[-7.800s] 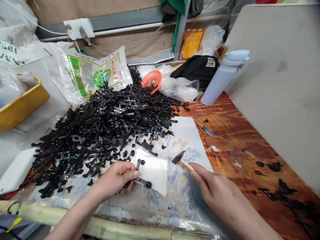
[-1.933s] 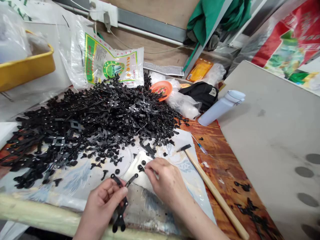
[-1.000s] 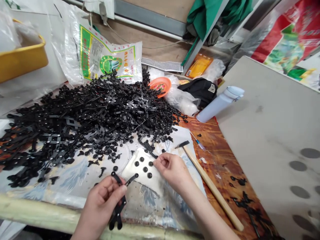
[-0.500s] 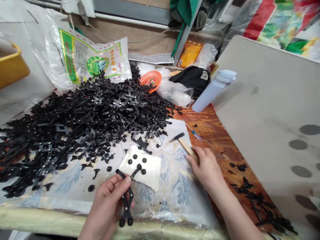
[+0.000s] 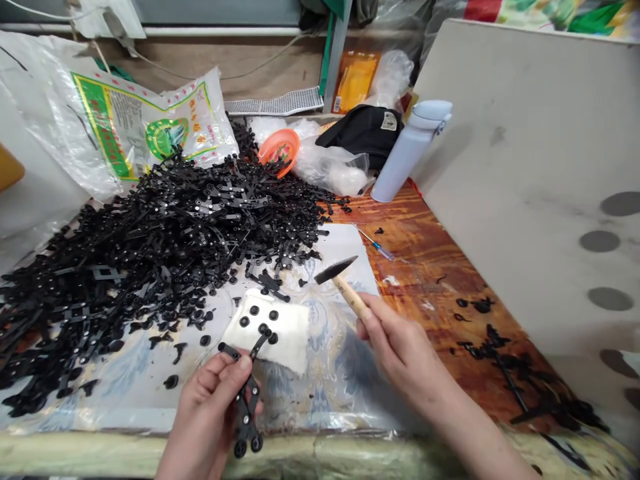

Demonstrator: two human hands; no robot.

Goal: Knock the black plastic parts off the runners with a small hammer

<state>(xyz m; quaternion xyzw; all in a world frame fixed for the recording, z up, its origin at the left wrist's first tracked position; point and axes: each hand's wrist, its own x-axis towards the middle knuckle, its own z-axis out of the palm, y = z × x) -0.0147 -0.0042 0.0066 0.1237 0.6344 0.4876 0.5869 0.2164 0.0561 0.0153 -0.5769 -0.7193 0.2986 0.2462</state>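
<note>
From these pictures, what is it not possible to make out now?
All in the head view:
- Hammer, handle end: hidden by right hand.
- Black linkage, middle: behind left hand.
- Yellow object: cut off by left edge.
- Black pile, lower layers: covered from above.

My left hand [image 5: 215, 400] is pinching, thumb uppermost, at seven o'clock; my right hand [image 5: 400, 340] is gripping at four o'clock, forearm slanting inward.

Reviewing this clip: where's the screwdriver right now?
In the head view, the screwdriver lies right of centre on the wooden tabletop, beyond the hammer.
</note>
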